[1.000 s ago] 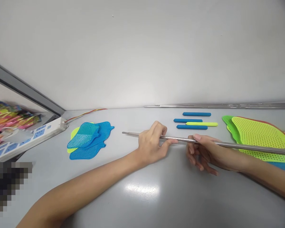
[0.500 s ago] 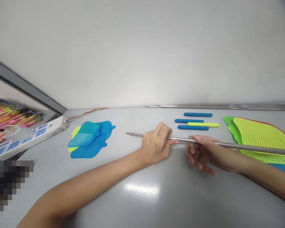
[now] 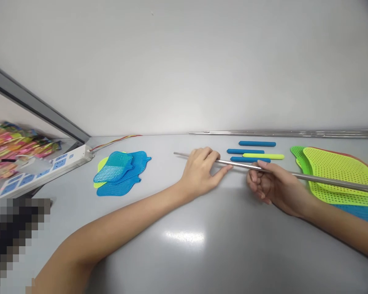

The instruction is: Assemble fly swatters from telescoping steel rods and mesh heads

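A thin metal rod (image 3: pixel 328 182), which looks telescopic, runs across the table and gets thicker toward the right edge. Its narrow tip sticks out left of my left hand (image 3: pixel 200 171), whose fingers curl over the rod with the thumb stretched out below it. My right hand (image 3: pixel 274 183) pinches the rod farther right between thumb and fingers, palm turned up. Behind the hands lie several plastic sleeves: blue ones, such as the blue sleeve (image 3: pixel 257 143), and one yellow sleeve (image 3: pixel 274 157).
Blue perforated flyswatter heads (image 3: pixel 119 190) lie at left, and yellow perforated heads (image 3: pixel 340 167) with green ones at right. More metal rods (image 3: pixel 282 134) rest along the wall. A power strip (image 3: pixel 46 169) and colourful bagged goods (image 3: pixel 18 143) are at far left.
The rod has slid a little to the right, so less of its tip shows past my left hand. My left fingers have loosened slightly; my right hand has shifted right. The view has tilted slightly.
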Available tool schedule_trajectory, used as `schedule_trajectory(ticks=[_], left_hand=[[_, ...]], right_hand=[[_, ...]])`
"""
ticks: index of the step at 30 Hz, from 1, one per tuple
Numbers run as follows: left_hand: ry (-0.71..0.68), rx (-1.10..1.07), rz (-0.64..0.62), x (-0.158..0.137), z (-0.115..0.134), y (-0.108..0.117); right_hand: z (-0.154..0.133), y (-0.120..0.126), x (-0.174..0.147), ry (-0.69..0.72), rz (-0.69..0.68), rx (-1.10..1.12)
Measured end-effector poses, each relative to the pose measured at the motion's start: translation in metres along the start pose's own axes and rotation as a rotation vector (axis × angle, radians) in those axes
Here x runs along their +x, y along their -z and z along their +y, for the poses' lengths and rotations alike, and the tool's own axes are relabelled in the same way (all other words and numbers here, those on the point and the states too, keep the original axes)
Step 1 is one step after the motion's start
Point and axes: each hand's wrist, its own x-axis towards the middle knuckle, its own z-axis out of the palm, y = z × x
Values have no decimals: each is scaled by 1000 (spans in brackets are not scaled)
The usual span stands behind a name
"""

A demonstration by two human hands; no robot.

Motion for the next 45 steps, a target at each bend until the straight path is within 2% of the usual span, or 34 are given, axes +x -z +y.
schedule_trajectory(ticks=[3, 8, 13, 18, 24, 28, 35, 45], left_hand=[[62, 81, 10, 3, -3, -2], [111, 193, 10, 3, 1, -2], [115, 237, -10, 2, 5, -1], [137, 200, -49, 2, 4, -2], [269, 78, -234, -1, 0, -1], [320, 59, -254, -1, -1, -2], [304, 93, -275, 0, 0, 0], [247, 100, -347, -2, 3, 8]], right_hand=[[-1, 1, 1, 30, 45, 29], [0, 3, 2, 38, 42, 22], [1, 4, 2, 41, 48, 22], [2, 5, 3, 29, 42, 9], [3, 3, 1, -6, 8, -27], [3, 1, 0, -6, -16, -32], [2, 1, 0, -40, -28, -43], [7, 3, -1, 21, -115, -136]])
